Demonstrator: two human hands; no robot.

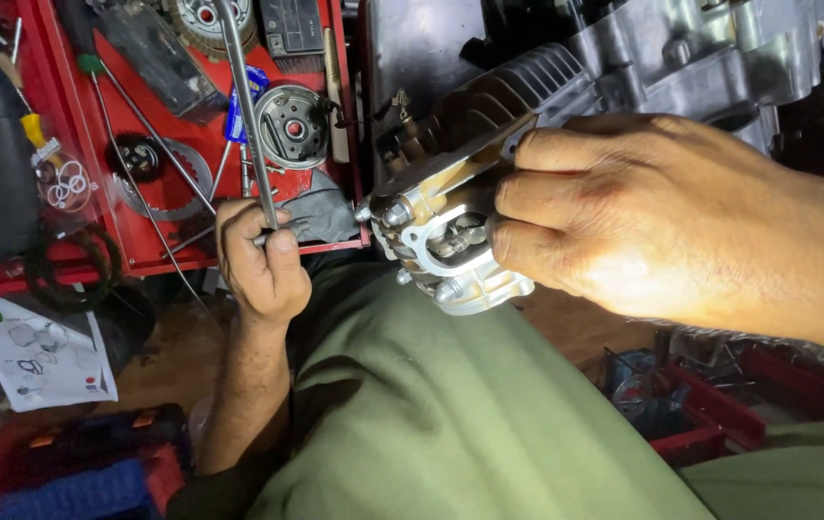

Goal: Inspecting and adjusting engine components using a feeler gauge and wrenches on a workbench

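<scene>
My right hand (643,221) grips the silver cylinder head (441,236) of a small engine (682,48), its fingers wrapped over the head's right side. The head sits at the end of the finned cylinder (518,91), with bolts and an open port facing me. My left hand (260,258) is closed around a long steel rod-like tool (244,96) that rises up over the red tray (142,255). The left hand is to the left of the cylinder head, not touching it.
The red tray holds a round clutch part (294,125), a ring plate (167,183), a dark sprocket (135,159), thin rods, screwdrivers and a grey rag (325,212). A white leaflet (37,351) lies lower left. My olive-clad legs (431,414) fill the bottom; red bins (701,414) stand at right.
</scene>
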